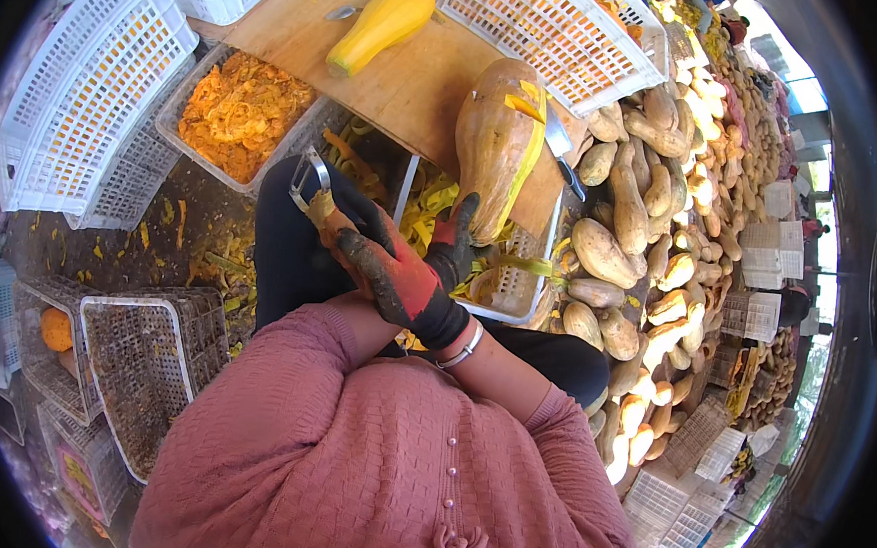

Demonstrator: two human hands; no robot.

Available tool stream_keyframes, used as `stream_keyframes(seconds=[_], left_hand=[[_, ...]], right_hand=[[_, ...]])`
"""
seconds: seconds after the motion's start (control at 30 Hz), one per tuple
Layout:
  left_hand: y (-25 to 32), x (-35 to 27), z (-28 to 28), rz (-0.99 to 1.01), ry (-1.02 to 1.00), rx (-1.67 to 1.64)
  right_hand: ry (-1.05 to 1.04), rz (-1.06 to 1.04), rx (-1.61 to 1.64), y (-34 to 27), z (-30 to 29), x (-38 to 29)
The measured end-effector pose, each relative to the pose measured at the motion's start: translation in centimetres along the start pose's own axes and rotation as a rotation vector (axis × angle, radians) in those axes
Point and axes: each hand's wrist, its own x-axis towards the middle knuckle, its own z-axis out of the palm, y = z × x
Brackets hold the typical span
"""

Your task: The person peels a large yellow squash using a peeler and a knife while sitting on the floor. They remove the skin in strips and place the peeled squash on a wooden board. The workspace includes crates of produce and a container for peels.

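Observation:
My right hand (408, 280), in a black and red work glove with a bracelet at the wrist, crosses over my left forearm. It grips a Y-shaped peeler (324, 207) with a metal head and a wrapped handle, pointing to the upper left. My left hand (451, 248), gloved alike and partly hidden under the right arm, is at the narrow end of a large tan squash (494, 143). Its grip cannot be made out. That squash lies on a wooden board (410, 109), with a peeled yellow strip down its side and cuts near the top.
A kitchen knife (557, 135) lies right of the squash. A peeled yellow squash (384, 25) and a spoon (340, 13) are further back. Orange pulp fills a crate (170, 122) at left; peels lie in a crate (526, 301) below. Unpeeled squashes (607, 253) are heaped right.

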Motion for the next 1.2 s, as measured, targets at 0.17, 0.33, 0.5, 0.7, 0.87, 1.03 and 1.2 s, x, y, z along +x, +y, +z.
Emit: stream_keyframes(seconds=[0.17, 0.33, 0.5, 0.7, 0.87, 1.03, 1.2], left_hand=[[-1.0, 1.7, -3.2, -0.043, -0.357, -0.309], [0.6, -0.4, -1.0, -0.138, -0.217, -0.047], [-0.4, 1.3, -1.9, -0.307, -0.203, -0.138], [0.3, -0.6, -0.4, -0.263, -0.175, -0.224], [-0.5, 0.3, 0.2, -0.263, -0.122, -0.27], [-1.0, 1.3, -0.3, -0.269, -0.169, -0.3], [-2.3, 3.8, -2.0, -0.226, -0.393, -0.34]], right_hand=[[0.395, -0.08, -0.153, -1.4, -5.7, -2.5], [0.702, -0.19, -0.799, -1.6, -18.9, -1.9], [0.717, 0.016, -1.044, -7.5, -28.6, 7.2], [0.375, 0.335, -1.319, -12.0, -31.9, 16.6], [0.389, 0.227, -1.389, -9.1, -31.3, 14.6], [0.607, 0.139, -1.318, -2.9, -21.9, 4.3], [0.597, 0.317, -1.309, 2.2, -12.1, -6.9]])
